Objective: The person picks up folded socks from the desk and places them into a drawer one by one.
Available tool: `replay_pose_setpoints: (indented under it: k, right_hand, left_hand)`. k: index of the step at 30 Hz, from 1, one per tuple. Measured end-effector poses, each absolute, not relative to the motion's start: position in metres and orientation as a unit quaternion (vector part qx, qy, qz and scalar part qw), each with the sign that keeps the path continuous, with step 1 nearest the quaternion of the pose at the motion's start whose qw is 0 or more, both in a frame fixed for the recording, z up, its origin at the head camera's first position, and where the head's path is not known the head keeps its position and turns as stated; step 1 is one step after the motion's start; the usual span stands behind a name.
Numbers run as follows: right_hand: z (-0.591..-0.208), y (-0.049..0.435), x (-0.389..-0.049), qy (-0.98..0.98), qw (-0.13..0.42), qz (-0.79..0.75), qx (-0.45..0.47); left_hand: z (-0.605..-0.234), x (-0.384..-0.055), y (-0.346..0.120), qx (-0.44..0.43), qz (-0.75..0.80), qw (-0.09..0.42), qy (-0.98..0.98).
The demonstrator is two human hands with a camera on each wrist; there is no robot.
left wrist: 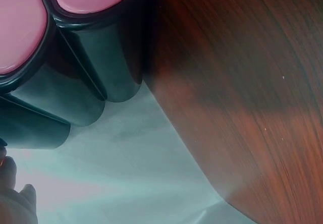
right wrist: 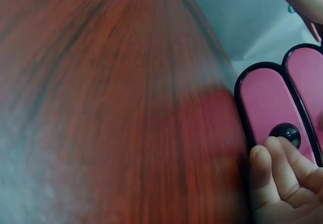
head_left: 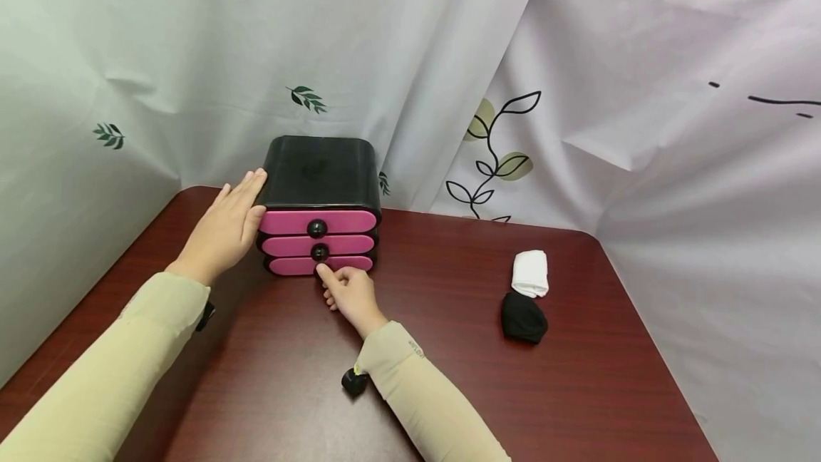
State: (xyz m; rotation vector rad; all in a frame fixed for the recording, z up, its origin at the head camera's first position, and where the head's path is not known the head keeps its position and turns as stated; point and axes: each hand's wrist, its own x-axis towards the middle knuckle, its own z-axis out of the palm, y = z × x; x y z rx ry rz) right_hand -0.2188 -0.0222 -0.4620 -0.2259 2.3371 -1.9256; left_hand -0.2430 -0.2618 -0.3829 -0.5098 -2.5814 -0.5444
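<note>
A small black drawer unit (head_left: pixel 321 170) with three pink drawer fronts stands at the back left of the table. My left hand (head_left: pixel 224 227) lies against its left side, fingers extended toward the top edge; only a few fingers (left wrist: pixel 12 181) show at the corner of the left wrist view. At the bottom drawer (right wrist: pixel 262 93), my right hand (head_left: pixel 349 294) has its fingers curled around the round black knob (right wrist: pixel 286 133). The thumb hides that knob in the head view. All the drawers appear pushed in.
A folded white cloth (head_left: pixel 530 273) and a bunched black cloth (head_left: pixel 523 318) lie close together on the right of the reddish-brown table (head_left: pixel 449 376). White curtains (head_left: pixel 410 55) with leaf prints hang right behind the table and along its sides.
</note>
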Motion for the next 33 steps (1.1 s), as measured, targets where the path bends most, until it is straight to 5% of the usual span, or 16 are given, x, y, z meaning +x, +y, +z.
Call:
replay_pose_setpoints:
  k: [33]
  right_hand:
    - [-0.457, -0.028, -0.223, 0.733, 0.117, -0.670, 0.008]
  left_hand:
    - [-0.382, -0.241, -0.261, -0.184, -0.201, 0.227, -0.935]
